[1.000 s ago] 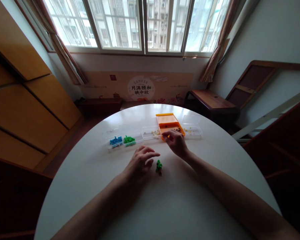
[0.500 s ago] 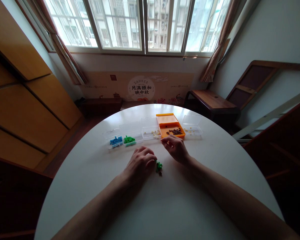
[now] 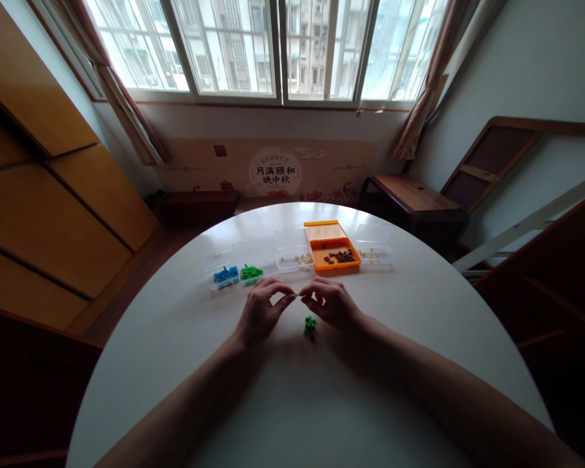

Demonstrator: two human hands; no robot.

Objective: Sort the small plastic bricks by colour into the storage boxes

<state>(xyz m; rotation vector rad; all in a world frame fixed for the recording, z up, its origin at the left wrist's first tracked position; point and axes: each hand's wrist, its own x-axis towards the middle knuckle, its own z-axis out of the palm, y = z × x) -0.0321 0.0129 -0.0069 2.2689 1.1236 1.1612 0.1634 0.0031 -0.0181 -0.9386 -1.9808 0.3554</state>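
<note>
A tiny green piece [image 3: 296,296] shows between my two hands. My left hand [image 3: 264,307] pinches it between thumb and forefinger. My right hand [image 3: 335,304] is closed too, its fingertips meeting right beside the green piece; whatever they grip is too small to make out. Just below the hands, on the white table [image 3: 292,403], stands a small cluster of green building pieces [image 3: 310,323], with a dark brown bit [image 3: 312,338] at its near end.
Beyond my hands runs a row of open boxes: blue pieces [image 3: 225,275], green pieces [image 3: 251,273], a clear box of cream pieces [image 3: 302,261], an orange box [image 3: 335,269] holding brown pieces [image 3: 342,257], and a clear box of yellow bits [image 3: 377,263]. A wooden chair [image 3: 414,195] stands past the table.
My left hand has moved up and left, off the green cluster, with a green piece in its fingertips. My right hand has come down and left from beside the orange box to meet it.
</note>
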